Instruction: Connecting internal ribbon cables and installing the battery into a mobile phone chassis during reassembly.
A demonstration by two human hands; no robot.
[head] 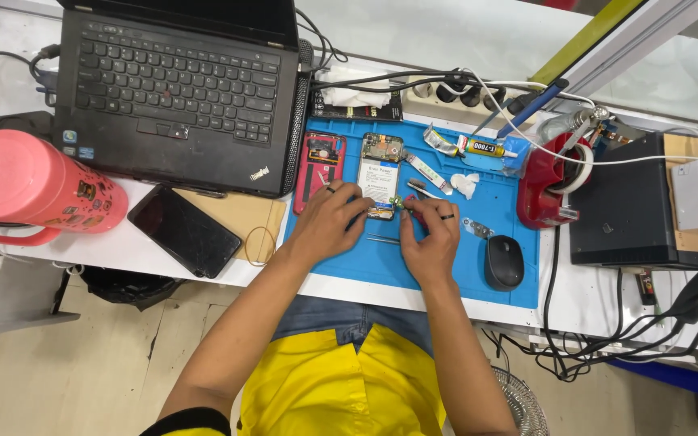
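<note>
An opened smartphone (pixel 380 169) with its back off lies on a blue work mat (pixel 494 194), its white battery showing. My left hand (pixel 329 222) rests on the mat and touches the phone's lower left edge. My right hand (pixel 430 234) is at the phone's lower right corner, fingers pinched on a small red-handled tool (pixel 410 201) that is mostly hidden. A red phone cover (pixel 321 165) lies just left of the phone. Thin tweezers (pixel 381 239) lie between my hands.
A black laptop (pixel 175 89) sits at the left, with a dark phone (pixel 185 230) and a pink jug (pixel 30 186) near it. A glue tube (pixel 478 148), red tape dispenser (pixel 547 182), black mouse (pixel 504 262), black box (pixel 640 206) and cables fill the right.
</note>
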